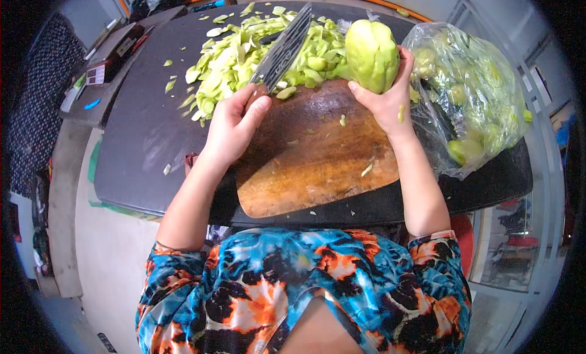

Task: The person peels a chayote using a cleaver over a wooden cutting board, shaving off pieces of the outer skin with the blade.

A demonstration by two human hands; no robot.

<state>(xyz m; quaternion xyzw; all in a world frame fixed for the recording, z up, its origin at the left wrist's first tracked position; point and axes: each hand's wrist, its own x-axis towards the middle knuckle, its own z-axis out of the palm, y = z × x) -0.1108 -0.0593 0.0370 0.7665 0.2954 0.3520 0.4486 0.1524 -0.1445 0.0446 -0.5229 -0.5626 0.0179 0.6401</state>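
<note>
My left hand (237,119) is closed around the brown handle of a knife (282,51), its broad patterned blade pointing up and away from me. My right hand (387,100) grips a pale green chayote (371,56), held upright above the far right part of the wooden cutting board (323,155). The blade and the chayote are apart. Behind the board spreads a heap of sliced green chayote (235,64), partly covered by the knife. A dark object (270,39) lies in the heap, mostly hidden.
A clear plastic bag (482,97) with several chayotes stands at the right of the dark table (137,152). Small green scraps lie on the board and table. At the left is a side bench with a box (116,51) and a blue item (93,103).
</note>
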